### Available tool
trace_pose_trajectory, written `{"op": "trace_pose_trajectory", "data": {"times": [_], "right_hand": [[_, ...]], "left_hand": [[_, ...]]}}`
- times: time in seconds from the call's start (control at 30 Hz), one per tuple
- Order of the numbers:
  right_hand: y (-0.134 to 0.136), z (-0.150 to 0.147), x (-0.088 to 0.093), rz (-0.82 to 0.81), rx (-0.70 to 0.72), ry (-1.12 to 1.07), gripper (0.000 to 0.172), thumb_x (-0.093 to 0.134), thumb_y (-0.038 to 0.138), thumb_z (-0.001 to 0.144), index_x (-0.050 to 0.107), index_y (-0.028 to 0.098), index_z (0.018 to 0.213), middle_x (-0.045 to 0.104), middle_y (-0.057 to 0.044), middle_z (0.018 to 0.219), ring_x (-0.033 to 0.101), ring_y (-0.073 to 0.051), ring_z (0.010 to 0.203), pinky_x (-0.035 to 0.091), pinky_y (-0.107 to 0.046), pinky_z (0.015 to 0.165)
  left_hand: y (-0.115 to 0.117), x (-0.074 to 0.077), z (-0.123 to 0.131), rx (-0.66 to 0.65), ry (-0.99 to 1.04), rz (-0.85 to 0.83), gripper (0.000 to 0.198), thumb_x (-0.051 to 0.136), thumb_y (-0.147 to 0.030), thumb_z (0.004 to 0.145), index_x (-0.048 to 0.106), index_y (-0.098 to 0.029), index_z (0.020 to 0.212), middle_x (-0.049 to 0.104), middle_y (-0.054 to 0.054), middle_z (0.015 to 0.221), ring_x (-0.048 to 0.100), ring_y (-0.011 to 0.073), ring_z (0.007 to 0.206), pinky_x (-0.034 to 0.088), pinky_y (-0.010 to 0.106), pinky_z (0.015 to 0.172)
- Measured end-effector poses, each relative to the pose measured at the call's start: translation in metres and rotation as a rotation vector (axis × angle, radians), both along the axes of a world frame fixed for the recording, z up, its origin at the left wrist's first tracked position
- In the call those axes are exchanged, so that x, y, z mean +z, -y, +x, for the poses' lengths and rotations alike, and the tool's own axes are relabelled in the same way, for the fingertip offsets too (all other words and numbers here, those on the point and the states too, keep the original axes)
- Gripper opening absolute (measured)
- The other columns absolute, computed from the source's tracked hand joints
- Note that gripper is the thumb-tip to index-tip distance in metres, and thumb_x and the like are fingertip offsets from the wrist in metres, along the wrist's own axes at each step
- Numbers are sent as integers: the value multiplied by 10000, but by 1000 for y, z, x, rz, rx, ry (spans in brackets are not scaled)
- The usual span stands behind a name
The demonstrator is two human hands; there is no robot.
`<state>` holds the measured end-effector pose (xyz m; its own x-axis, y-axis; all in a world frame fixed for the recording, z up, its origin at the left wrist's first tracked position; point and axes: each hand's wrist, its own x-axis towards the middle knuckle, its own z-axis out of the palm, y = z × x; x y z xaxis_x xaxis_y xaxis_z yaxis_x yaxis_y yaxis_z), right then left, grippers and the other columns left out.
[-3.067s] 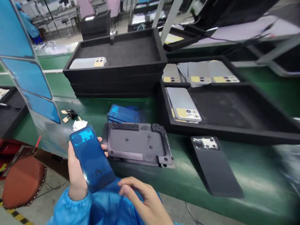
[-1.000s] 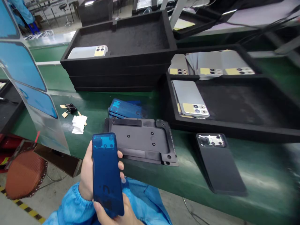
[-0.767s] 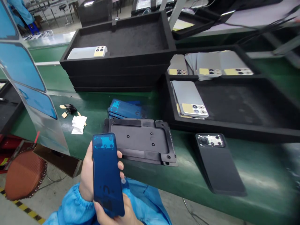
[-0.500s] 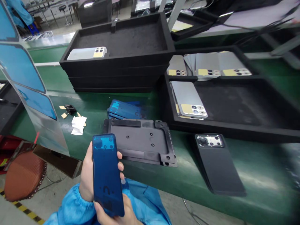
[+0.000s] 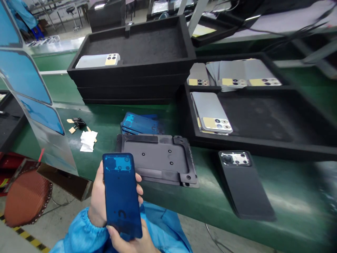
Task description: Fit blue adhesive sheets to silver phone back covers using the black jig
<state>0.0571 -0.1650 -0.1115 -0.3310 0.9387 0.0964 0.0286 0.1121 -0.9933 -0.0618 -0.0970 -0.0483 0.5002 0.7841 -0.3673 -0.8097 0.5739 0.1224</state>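
Upright between my hands is a phone back cover [image 5: 122, 193] with blue film over it. My left hand [image 5: 97, 202] wraps it from the left, fingertips showing along its right edge. At the bottom end, my right hand [image 5: 131, 242] grips the cover with the thumb on its face. Just beyond lies a dark metal fixture [image 5: 155, 154] with a phone-shaped recess. Several more blue-filmed covers [image 5: 139, 123] are piled behind that fixture. To the right, a stack of dark phone covers [image 5: 247, 186] with camera cut-outs rests on the green bench.
A stack of black trays [image 5: 126, 82] stands behind, holding a silver panel [image 5: 92, 61]. Another black tray [image 5: 258, 144] at right holds silver panels [image 5: 210, 110]. A binder clip [image 5: 78, 122] and crumpled tissue [image 5: 88, 141] lie left. Clear-edged blue film sheets [image 5: 25, 79] hang at far left.
The blue-filmed cover has turned slightly to face me more squarely and shifted a little right at its lower end. Both hands keep hold of it.
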Motion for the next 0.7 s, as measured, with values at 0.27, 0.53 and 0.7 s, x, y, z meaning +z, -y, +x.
{"op": "trace_pose_trajectory", "data": {"times": [0.27, 0.53, 0.7], "right_hand": [[-4, -1, 3, -18, 24, -42, 360, 606, 394, 889, 568, 194, 592, 633, -19, 498, 583, -149, 400, 475, -199, 403], [-7, 3, 6, 9, 67, -89, 362, 599, 453, 954, 713, 182, 744, 747, -57, 660, 704, -179, 545, 577, -211, 550], [-13, 18, 5, 73, 55, -159, 362, 551, 559, 981, 666, 220, 926, 723, -35, 751, 713, -168, 660, 600, -229, 664]], "left_hand": [[0, 4, -3, 8, 45, 21, 608, 509, -595, 956, 722, -50, 1119, 787, 117, 963, 765, 249, 904, 598, 323, 826], [-5, 8, -8, 65, -28, -94, 987, 10, -697, 974, 755, -52, 1029, 779, 130, 867, 776, 249, 804, 632, 344, 736], [1, 13, -8, 359, -367, -119, 855, 168, -718, 979, 769, -112, 1028, 773, 110, 843, 766, 222, 730, 634, 306, 646]]}}
